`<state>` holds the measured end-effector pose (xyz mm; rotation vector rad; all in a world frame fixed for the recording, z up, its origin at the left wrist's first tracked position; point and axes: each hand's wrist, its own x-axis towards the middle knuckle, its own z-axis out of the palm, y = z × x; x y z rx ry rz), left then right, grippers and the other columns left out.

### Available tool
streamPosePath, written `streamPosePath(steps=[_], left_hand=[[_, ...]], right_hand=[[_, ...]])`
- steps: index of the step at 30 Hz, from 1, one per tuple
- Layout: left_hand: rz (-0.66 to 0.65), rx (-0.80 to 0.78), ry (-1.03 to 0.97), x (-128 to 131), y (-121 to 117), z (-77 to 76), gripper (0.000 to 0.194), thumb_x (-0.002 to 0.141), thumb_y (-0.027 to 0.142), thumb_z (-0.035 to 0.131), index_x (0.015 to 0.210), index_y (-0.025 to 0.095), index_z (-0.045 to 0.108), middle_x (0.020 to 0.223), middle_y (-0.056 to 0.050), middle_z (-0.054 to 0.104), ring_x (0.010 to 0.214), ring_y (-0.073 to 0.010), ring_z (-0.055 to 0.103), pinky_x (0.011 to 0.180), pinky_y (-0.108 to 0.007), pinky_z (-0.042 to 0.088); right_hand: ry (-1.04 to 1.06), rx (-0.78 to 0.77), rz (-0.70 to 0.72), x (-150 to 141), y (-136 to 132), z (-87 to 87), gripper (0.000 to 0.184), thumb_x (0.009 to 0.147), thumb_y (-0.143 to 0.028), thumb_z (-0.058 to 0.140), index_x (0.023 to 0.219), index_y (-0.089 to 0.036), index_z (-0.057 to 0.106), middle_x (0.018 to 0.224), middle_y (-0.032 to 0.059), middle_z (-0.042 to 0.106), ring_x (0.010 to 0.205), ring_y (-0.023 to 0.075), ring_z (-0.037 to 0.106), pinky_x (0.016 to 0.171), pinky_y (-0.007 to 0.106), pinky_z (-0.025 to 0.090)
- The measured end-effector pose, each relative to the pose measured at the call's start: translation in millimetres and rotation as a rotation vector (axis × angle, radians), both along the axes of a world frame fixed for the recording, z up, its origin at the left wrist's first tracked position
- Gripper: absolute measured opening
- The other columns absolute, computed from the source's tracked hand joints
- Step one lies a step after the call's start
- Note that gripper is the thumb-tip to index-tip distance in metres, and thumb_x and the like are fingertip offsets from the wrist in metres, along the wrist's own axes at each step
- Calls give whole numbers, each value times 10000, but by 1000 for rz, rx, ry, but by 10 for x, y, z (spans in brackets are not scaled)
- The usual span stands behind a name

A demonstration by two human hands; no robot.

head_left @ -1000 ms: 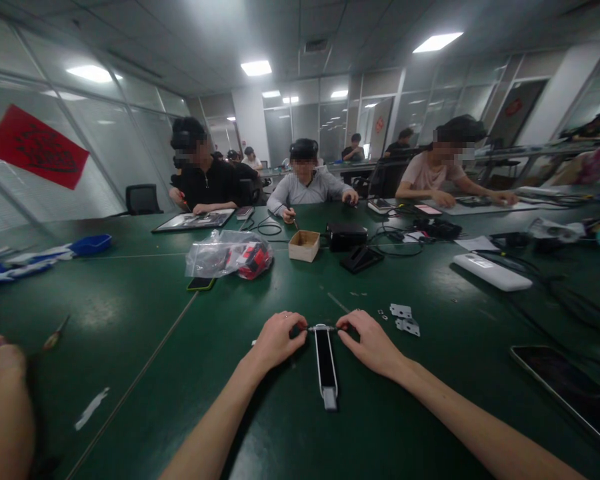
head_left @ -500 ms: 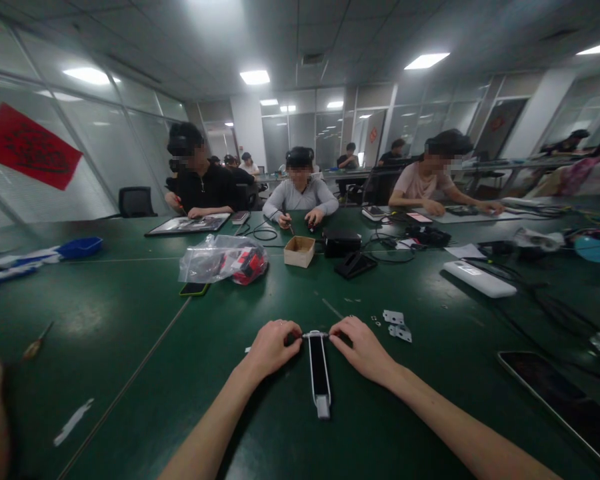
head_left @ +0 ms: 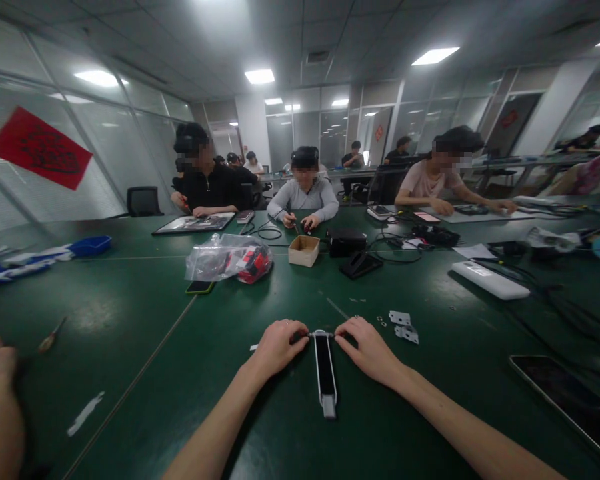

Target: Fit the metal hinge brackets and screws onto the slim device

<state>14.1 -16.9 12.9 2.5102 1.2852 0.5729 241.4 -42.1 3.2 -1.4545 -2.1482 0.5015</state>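
Note:
A long, narrow white-framed device with a black top [head_left: 325, 367] lies on the green table in front of me, its pale block-like end toward me. At its far end, a thin metal rod sticks out on both sides. My left hand [head_left: 281, 348] is closed, pinching the left tip of this rod between thumb and forefinger. On the other side, my right hand [head_left: 366, 348] pinches the right tip in the same way. The fingers partly cover the rod's ends. To the right of my right hand lie metal plates [head_left: 404, 327] and a few tiny pieces.
Beyond my hands are a plastic bag of red parts [head_left: 230, 259], a small open box [head_left: 304, 251] and a black stand [head_left: 361, 265]. A white case [head_left: 490, 280] and a phone [head_left: 565, 400] lie right. Another person's hand [head_left: 0, 400] rests at the left edge. Co-workers sit opposite.
The view has turned slightly left, so everything sits a little further right. More of the other person's hand shows at the left edge. Both my hands keep their pinch on the rod.

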Motion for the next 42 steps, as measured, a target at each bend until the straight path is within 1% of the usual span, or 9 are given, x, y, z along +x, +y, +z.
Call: streamPosePath(steps=[5,9,18,29,37,42], left_hand=[[-19,26,-17,-3,21,-44,115,840,250,552,909,208,634,855,3,652,788,-145,579,714,-249,413],[-29,32,-15,-4,18,-45,116,844,243,549,918,209,633,861,2,653,793,-144,580,716,-246,414],[-39,41,-56,-8,14,-52,135,852,251,540,933,216,643,899,-11,651,816,-139,586,746,-236,433],[-10,16,-28,17,-1,-36,151,839,249,551,964,216,628,899,1,659,780,-138,589,736,-253,426],[1,7,-9,18,-4,-24,153,839,279,551,953,214,631,891,-1,652,781,-145,582,716,-259,420],[-3,7,-6,26,-7,-33,147,846,275,547,954,223,632,892,6,650,766,-141,569,724,-258,409]], right_hand=[[-4,18,2,-9,-6,18,233,896,-335,440,914,-197,627,938,57,606,892,196,529,789,357,430],[-9,26,-1,-15,-12,27,220,894,-323,447,908,-197,626,933,58,606,895,196,528,796,359,425],[-10,43,7,-6,4,-20,223,894,-329,447,912,-197,626,929,53,608,890,194,526,788,358,427],[-18,48,14,-1,11,-26,240,899,-348,440,918,-200,628,930,56,612,887,193,527,782,356,433],[-16,5,5,-7,-15,18,242,899,-350,433,938,-211,628,957,54,608,902,198,529,777,363,445],[-21,7,3,-9,-12,15,244,898,-347,434,940,-205,627,961,56,606,909,197,528,788,364,438]])
